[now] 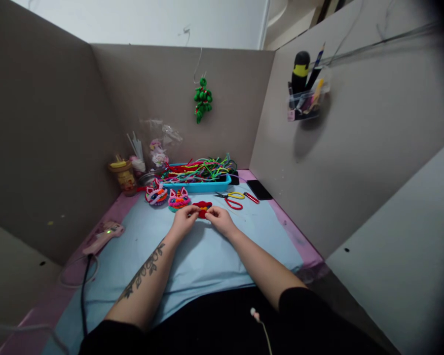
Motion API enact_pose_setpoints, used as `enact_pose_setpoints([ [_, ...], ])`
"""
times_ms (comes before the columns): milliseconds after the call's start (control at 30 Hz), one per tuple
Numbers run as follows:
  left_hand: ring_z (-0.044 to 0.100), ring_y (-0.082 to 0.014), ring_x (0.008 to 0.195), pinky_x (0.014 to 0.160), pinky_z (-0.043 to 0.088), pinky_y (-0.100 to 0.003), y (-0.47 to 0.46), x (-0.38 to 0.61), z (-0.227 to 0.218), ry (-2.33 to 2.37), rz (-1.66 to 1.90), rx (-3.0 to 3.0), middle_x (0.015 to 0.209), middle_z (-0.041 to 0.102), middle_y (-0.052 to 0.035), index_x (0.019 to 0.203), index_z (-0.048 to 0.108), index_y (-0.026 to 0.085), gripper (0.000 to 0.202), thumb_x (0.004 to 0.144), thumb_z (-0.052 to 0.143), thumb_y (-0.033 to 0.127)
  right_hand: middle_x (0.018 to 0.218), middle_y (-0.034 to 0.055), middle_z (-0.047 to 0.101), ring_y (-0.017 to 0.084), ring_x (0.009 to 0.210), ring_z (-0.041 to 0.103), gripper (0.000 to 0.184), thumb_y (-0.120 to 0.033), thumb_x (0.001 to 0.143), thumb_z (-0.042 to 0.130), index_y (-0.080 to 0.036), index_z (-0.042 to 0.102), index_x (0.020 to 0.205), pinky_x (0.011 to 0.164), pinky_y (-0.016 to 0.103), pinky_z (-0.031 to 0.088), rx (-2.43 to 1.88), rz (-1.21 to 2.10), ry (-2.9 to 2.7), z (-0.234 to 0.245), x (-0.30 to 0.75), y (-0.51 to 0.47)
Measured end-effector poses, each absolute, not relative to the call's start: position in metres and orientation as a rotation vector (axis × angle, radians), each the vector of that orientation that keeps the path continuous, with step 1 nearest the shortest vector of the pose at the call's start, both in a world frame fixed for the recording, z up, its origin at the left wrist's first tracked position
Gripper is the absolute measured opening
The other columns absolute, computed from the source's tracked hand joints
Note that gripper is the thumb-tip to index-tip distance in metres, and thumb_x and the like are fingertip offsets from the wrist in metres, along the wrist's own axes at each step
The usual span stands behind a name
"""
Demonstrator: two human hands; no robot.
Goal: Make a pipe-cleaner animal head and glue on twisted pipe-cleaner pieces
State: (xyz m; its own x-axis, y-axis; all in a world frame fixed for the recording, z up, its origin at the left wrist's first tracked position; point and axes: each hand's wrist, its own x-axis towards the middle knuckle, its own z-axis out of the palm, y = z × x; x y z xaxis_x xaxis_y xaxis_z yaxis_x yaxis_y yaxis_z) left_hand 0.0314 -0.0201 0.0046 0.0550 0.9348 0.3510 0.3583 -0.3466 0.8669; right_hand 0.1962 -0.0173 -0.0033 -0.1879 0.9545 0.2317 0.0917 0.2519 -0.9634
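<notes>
Between my two hands is a small red fuzzy piece (203, 214) with some orange and blue, which looks made of pipe cleaners. My left hand (185, 220) pinches its left side, and my right hand (219, 219) pinches its right side. The fingertips cover part of it. Just behind my left hand sits a colourful fuzzy animal head (178, 199) with pointed ears. A similar animal head (157, 195) lies to its left. Beyond my right hand are scissors (234, 201) with yellow and red handles, blades pointing left.
A blue tray (196, 188) full of coloured pipe cleaners stands at the back. A phone (259, 190) and a red tool (251, 197) lie to the right. A pink glue gun (105, 235) with a cable rests at left. Grey partitions (163, 88) enclose the table.
</notes>
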Motion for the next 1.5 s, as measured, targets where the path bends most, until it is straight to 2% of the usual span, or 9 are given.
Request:
enact_pose_setpoints([
  [200, 0.063, -0.0176, 0.071, 0.066, 0.050, -0.028, -0.018, 0.029, 0.004, 1.300, 1.284, 1.771, 0.080, 0.068, -0.0076, 0.084, 0.068, 0.013, 0.019, 0.071, 0.057, 0.023, 0.061, -0.0033, 0.055, 0.010, 0.057, 0.047, 0.018, -0.032, 0.068, 0.059, -0.015, 0.059, 0.072, 0.059, 0.023, 0.037, -1.008, 1.115, -1.523, -0.009, 0.197, -0.013],
  [433, 0.060, -0.0152, 0.068, 0.065, 0.050, -0.028, -0.019, 0.033, 0.006, 1.170, 1.324, 1.623, 0.075, 0.062, -0.0044, 0.108, 0.058, 0.010, 0.038, 0.075, 0.057, 0.029, 0.052, -0.0062, 0.044, 0.007, 0.051, 0.036, 0.019, -0.032, 0.066, 0.060, -0.015, 0.053, 0.059, 0.052, 0.021, 0.029, -1.004, 1.207, -1.616, -0.012, 0.195, -0.014],
  [667, 0.058, -0.0127, 0.063, 0.064, 0.048, -0.027, -0.022, 0.036, 0.010, 1.156, 1.346, 1.557, 0.070, 0.059, -0.0005, 0.106, 0.054, 0.012, 0.037, 0.073, 0.058, 0.029, 0.059, -0.0037, 0.054, 0.009, 0.054, 0.043, 0.021, -0.035, 0.066, 0.062, -0.015, 0.060, 0.073, 0.054, 0.021, 0.033, -0.968, 1.251, -1.535, -0.011, 0.196, -0.011],
  [767, 0.057, -0.0118, 0.061, 0.062, 0.047, -0.025, -0.024, 0.038, 0.011, 1.135, 1.328, 1.591, 0.068, 0.059, -0.0001, 0.104, 0.055, 0.013, 0.035, 0.073, 0.059, 0.028, 0.059, -0.0026, 0.056, 0.010, 0.056, 0.046, 0.019, -0.034, 0.068, 0.060, -0.015, 0.060, 0.071, 0.058, 0.023, 0.036, -0.958, 1.223, -1.552, -0.011, 0.196, -0.011],
  [967, 0.061, -0.0146, 0.067, 0.062, 0.050, -0.027, -0.025, 0.041, 0.016, 1.096, 1.325, 1.328, 0.075, 0.064, -0.0037, 0.104, 0.054, 0.013, 0.043, 0.070, 0.063, 0.038, 0.057, -0.0030, 0.054, 0.010, 0.055, 0.044, 0.018, -0.033, 0.069, 0.058, -0.015, 0.059, 0.065, 0.058, 0.024, 0.036, -0.983, 1.165, -1.530, -0.007, 0.198, -0.013],
  [1067, 0.063, -0.0170, 0.073, 0.062, 0.050, -0.027, -0.025, 0.038, 0.018, 1.123, 1.279, 1.270, 0.081, 0.066, -0.0068, 0.096, 0.058, 0.013, 0.043, 0.067, 0.067, 0.043, 0.058, -0.0032, 0.053, 0.010, 0.055, 0.044, 0.018, -0.034, 0.069, 0.057, -0.016, 0.057, 0.065, 0.058, 0.024, 0.037, -1.006, 1.114, -1.480, -0.003, 0.200, -0.014],
  [1167, 0.063, -0.0174, 0.070, 0.061, 0.048, -0.027, -0.027, 0.038, 0.016, 1.095, 1.145, 1.334, 0.077, 0.067, -0.0076, 0.089, 0.061, 0.011, 0.044, 0.060, 0.074, 0.042, 0.059, -0.0031, 0.052, 0.010, 0.057, 0.045, 0.019, -0.035, 0.069, 0.057, -0.016, 0.055, 0.065, 0.060, 0.024, 0.037, -0.997, 1.066, -1.442, 0.001, 0.200, -0.015],
  [1333, 0.063, -0.0161, 0.062, 0.059, 0.047, -0.026, -0.032, 0.047, 0.014, 1.104, 1.176, 1.302, 0.067, 0.067, -0.0046, 0.092, 0.058, 0.012, 0.049, 0.057, 0.075, 0.042, 0.059, -0.0026, 0.054, 0.011, 0.057, 0.046, 0.023, -0.039, 0.068, 0.059, -0.017, 0.055, 0.065, 0.061, 0.025, 0.039, -0.970, 1.105, -1.380, 0.002, 0.198, -0.015],
  [1500, 0.061, -0.0137, 0.055, 0.056, 0.045, -0.024, -0.031, 0.050, 0.013, 1.122, 1.252, 1.293, 0.061, 0.066, -0.0021, 0.088, 0.058, 0.012, 0.041, 0.060, 0.073, 0.038, 0.048, -0.0054, 0.045, 0.008, 0.046, 0.038, 0.027, -0.042, 0.063, 0.064, -0.016, 0.058, 0.064, 0.048, 0.022, 0.031, -0.975, 1.266, -1.334, -0.001, 0.199, -0.013],
])
